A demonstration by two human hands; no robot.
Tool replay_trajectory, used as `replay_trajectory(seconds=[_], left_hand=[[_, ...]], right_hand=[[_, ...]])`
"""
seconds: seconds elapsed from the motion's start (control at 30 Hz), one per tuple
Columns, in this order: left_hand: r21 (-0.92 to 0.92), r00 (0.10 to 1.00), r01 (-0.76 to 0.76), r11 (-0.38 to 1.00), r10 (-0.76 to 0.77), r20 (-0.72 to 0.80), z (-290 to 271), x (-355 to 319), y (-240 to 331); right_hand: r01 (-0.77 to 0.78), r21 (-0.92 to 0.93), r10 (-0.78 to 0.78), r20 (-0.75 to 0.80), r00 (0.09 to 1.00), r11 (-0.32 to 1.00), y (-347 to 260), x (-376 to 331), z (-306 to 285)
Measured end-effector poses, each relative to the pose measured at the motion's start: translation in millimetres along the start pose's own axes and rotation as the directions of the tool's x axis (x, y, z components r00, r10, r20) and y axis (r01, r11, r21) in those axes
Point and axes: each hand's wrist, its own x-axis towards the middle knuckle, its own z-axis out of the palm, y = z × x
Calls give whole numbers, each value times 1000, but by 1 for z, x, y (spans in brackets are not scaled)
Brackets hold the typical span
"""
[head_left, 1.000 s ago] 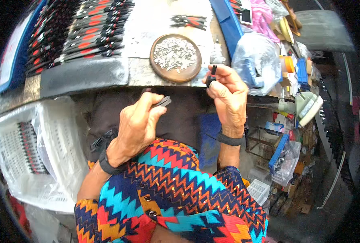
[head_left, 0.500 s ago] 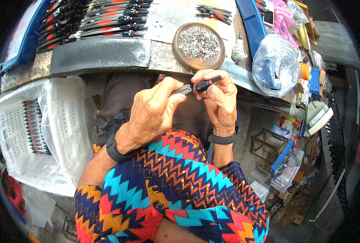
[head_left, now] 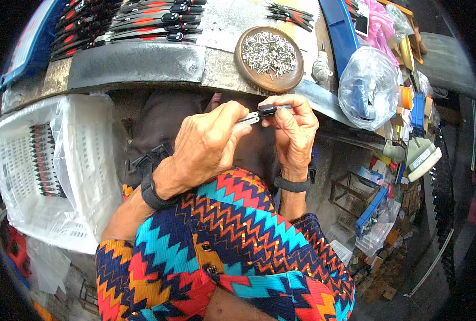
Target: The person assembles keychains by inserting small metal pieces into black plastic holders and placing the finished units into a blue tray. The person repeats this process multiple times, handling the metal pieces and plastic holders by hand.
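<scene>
Closed in a pinch, my left hand [head_left: 200, 142] holds a flat grey metal piece [head_left: 248, 118] with a forked end and small holes; the rest of it is hidden in my fingers. My right hand [head_left: 294, 136] grips a small black oval part [head_left: 267, 109] with a narrow stem between thumb and fingers. The forked end meets the tip of the black part, or lies very near it; I cannot tell which. Both hands are over my lap, just in front of the bench edge. Beyond them a round wooden bowl [head_left: 273, 85] holds many small silvery pins [head_left: 268, 52].
Rows of black-and-red tools [head_left: 160, 20] lie on the bench at far left, with a smaller bundle of dark pieces [head_left: 291, 16] behind the bowl. A white plastic-lined crate [head_left: 91, 176] stands at left. A clear bag [head_left: 369, 88] sits at the bench's right.
The two hands have drawn the pieces together, the black part turning level toward the metal fork. The view has shifted slightly, so the bench appears a little further right.
</scene>
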Motion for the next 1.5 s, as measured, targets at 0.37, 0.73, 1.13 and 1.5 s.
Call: replay_trajectory(seconds=[0.37, 0.73, 1.13, 1.5], left_hand=[[91, 999, -32, 995, 29, 30, 1, 0, -3], [169, 995, -81, 982, 70, 70, 1, -1, -5], [332, 965, -172, 927, 90, 248, -5, -5, -4], [274, 964, -146, 951, 74, 254, -3, -7, -8]], right_hand=[[-102, -47, 98, -81, 992, 994, -2, -4, 1], [-105, -148, 93, -83, 992, 983, -1, -8, 6], [-183, -27, 179, -102, 979, 983, 7, -18, 10], [-214, -110, 207, -71, 976, 971, 9, -27, 10]])
